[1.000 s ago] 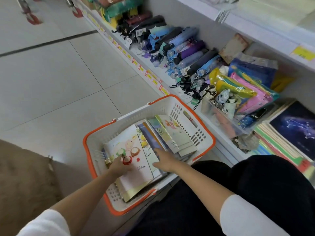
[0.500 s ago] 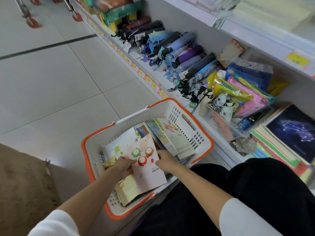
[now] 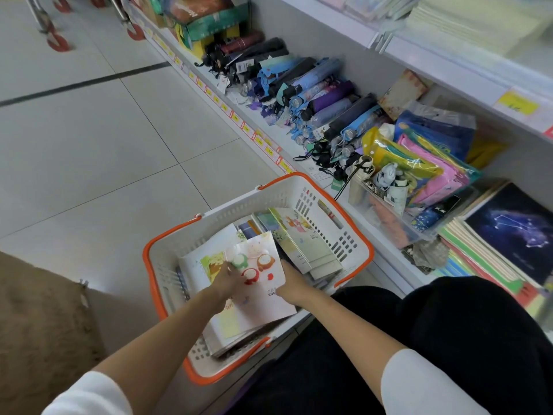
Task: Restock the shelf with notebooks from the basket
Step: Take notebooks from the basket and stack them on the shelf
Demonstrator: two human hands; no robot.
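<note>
Basket (image 3: 227,214), white with an orange rim, sits on the floor (image 3: 119,145) just beside the bottom shelf (image 3: 386,253), near the person's knees. Cartoon-cover notebook (image 3: 263,295) lies tilted on top of the loose stack in the near half of the basket. Left hand (image 3: 226,281) grips its left edge, fingertips on the cover; thumb hidden. Right hand (image 3: 291,287) grips its right edge, fingers curled under. More notebooks (image 3: 302,238) lean against the basket's right wall. On the shelf: folded umbrellas (image 3: 314,94) far, a starry-cover notebook pile (image 3: 514,232) right.
</note>
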